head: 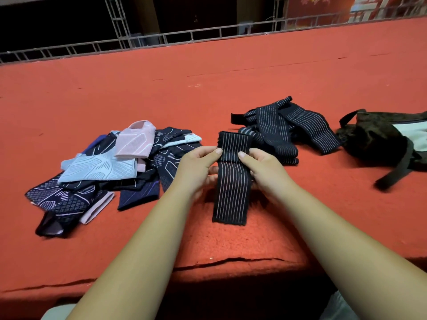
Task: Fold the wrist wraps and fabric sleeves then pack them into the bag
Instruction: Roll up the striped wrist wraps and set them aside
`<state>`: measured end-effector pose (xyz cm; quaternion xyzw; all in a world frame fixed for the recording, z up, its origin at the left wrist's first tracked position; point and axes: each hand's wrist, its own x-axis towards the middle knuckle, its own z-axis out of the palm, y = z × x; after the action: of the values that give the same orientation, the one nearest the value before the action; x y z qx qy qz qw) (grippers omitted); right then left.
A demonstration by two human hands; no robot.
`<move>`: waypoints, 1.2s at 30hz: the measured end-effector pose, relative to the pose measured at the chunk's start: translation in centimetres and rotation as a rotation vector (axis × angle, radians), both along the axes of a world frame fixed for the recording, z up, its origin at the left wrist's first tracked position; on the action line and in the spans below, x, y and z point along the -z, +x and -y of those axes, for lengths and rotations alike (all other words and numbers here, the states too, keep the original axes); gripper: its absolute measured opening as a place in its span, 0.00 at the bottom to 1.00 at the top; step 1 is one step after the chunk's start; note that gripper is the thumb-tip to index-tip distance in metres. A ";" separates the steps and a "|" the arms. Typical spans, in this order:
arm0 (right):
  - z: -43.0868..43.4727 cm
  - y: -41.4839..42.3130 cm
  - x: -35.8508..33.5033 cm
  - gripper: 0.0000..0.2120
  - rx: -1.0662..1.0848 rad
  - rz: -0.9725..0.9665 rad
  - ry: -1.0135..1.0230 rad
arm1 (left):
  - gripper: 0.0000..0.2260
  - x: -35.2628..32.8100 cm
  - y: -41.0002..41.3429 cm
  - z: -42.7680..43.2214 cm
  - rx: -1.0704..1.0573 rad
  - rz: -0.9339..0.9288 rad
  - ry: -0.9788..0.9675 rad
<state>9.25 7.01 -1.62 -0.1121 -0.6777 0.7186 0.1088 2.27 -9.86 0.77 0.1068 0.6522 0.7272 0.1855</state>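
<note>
A black wrist wrap with thin white stripes (231, 192) hangs between my hands above the red surface. My left hand (198, 168) pinches its left edge with thumb on top. My right hand (263, 168) pinches the right edge the same way. The wrap's top end stands up past my thumbs and its lower end hangs toward me. Behind it lies a pile of more striped black wraps (284, 130). A heap of fabric sleeves (104, 172) in navy, light blue and pink lies to the left. A dark bag (379, 139) with a pale lining lies at the right.
Everything lies on a red carpeted platform (208, 84), whose front edge runs just below my forearms. A metal truss railing (138, 40) lines the far edge. The bag's dark strap (395, 174) trails toward me on the right.
</note>
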 end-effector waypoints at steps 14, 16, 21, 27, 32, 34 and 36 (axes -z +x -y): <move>-1.7 -2.3 3.3 0.17 0.023 0.018 -0.328 | 0.08 5.4 -2.3 -0.4 0.010 0.095 0.160; -1.8 -2.2 3.4 0.16 0.016 0.006 -0.324 | 0.09 5.4 -1.9 -0.5 0.011 0.081 0.156; -1.9 -2.0 4.6 0.14 0.022 -0.093 -0.083 | 0.13 5.3 -1.5 -0.5 0.066 0.038 0.115; -1.6 -1.4 4.3 0.24 0.053 -0.150 -0.006 | 0.13 5.9 -1.5 -0.3 0.151 -0.056 -0.016; -1.4 -1.3 4.1 0.11 -0.011 -0.005 -0.001 | 0.11 6.1 -1.7 -0.2 0.037 -0.053 0.025; -1.2 -1.2 4.1 0.11 -0.052 0.019 0.030 | 0.10 6.1 -1.8 -0.1 0.009 -0.032 0.051; -1.0 -1.0 3.8 0.12 -0.075 0.017 0.073 | 0.11 6.2 -1.9 -0.1 0.002 -0.031 0.077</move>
<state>8.28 7.98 -5.38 -0.0887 -0.7079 0.6961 0.0801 0.32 -9.80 -5.42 0.1256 0.6263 0.7499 0.1720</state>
